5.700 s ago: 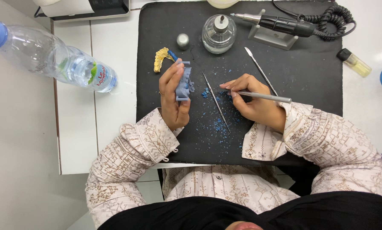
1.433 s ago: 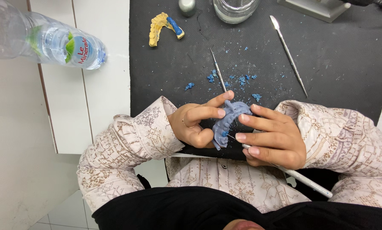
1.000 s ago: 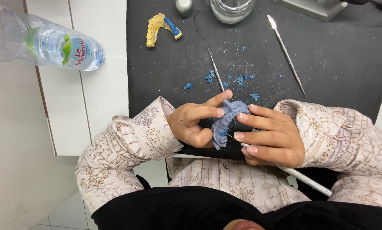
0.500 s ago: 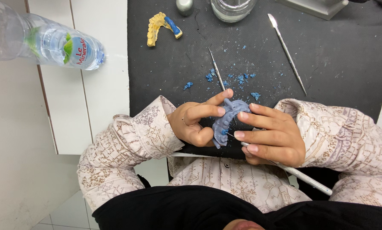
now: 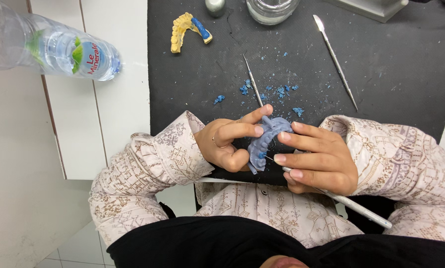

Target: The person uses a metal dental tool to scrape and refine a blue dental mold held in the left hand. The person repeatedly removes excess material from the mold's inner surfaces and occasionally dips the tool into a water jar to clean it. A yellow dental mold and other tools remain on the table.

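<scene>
Two hands are working at the near edge of the black mat [image 5: 401, 64]; the left hand [image 5: 226, 144] is pinching a grey-blue arch-shaped dental model [image 5: 266, 141] between its fingers; the right hand [image 5: 317, 159] is gripping a slim metal carving tool [image 5: 351, 204], its tip touching the model; blue wax crumbs [image 5: 277, 92] are lying just beyond.

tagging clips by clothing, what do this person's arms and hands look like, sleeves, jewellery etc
Both arms wear long cream sleeves printed with a fine brown lattice-and-floral pattern, gathered at the cuffs. The left hand has a thin ring on one finger; the right hand shows no jewellery. Nails are short and unpainted.
</scene>
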